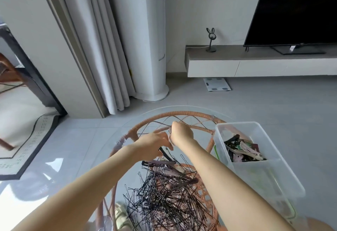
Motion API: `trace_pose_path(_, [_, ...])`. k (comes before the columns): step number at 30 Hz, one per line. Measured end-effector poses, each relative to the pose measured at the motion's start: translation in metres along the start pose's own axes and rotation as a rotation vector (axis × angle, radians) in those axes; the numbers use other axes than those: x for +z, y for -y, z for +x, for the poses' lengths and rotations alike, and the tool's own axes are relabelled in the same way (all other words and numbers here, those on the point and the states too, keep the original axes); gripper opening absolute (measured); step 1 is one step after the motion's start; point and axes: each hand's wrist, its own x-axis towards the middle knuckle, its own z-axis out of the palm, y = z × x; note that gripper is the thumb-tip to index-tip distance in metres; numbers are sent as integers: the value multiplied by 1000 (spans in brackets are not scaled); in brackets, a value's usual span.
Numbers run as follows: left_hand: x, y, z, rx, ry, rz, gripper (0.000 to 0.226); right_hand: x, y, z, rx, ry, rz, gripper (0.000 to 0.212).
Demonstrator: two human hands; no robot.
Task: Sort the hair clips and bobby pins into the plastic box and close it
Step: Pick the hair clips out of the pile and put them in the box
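You are gripping a black hair clip (165,153) in the curled fingers of your left hand (155,142), its dark end sticking out below the knuckles toward you. Your right hand (182,132) is sitting just beyond and to the right of that grip, touching the left, its fingers drawn together around something small and pale that is too hidden to name; whether it is truly clamped you cannot tell. Just below the grip, toward your body, a heap of thin black bobby pins (164,199) is lying tangled with several mauve and dark hair clips (175,170) on the round clear glass tabletop (182,107), which is resting on a woven orange rattan frame (175,113). To the right of your hands, the clear rectangular plastic box (259,158) is standing open on the table edge; its far compartment is holding a jumble of black, pink and cream clips (242,150), while the near compartment is looking almost bare. Farther out beyond the grip, grey curtains (102,48) and a tall white cylindrical unit (145,39) are standing by the wall, and off to the right a black television (295,10) is sitting on a low white cabinet (255,63).
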Motion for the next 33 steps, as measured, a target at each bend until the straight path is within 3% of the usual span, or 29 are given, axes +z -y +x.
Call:
trace_pose_path(8, [-13, -2, 2, -11, 205, 42, 32, -3, -17, -3, -20, -6, 130, 8])
trace_pose_path(12, [-18, -2, 1, -7, 180, 110, 25, -23, -23, -27, -50, -106, 261, 15])
trace_pose_path(15, [-19, 3, -1, -80, 173, 24, 22, -37, -30, -44, -83, -155, 315, 16])
trace_pose_path(22, [-44, -7, -14, -122, -193, -287, 12, -77, -68, -92, -155, -324, 455, 14])
trace_pose_path(28, [-64, -85, 7, -64, -422, -651, 3, -103, -143, -104, 89, -545, 606, 18])
trace_pose_path(30, [-62, -117, 24, -11, -437, -671, 3, -104, -162, -100, 171, -579, 597, 17])
trace_pose_path(33, [-50, -153, 54, 25, -472, -516, 9, -98, -181, -93, 244, -545, 552, 20])
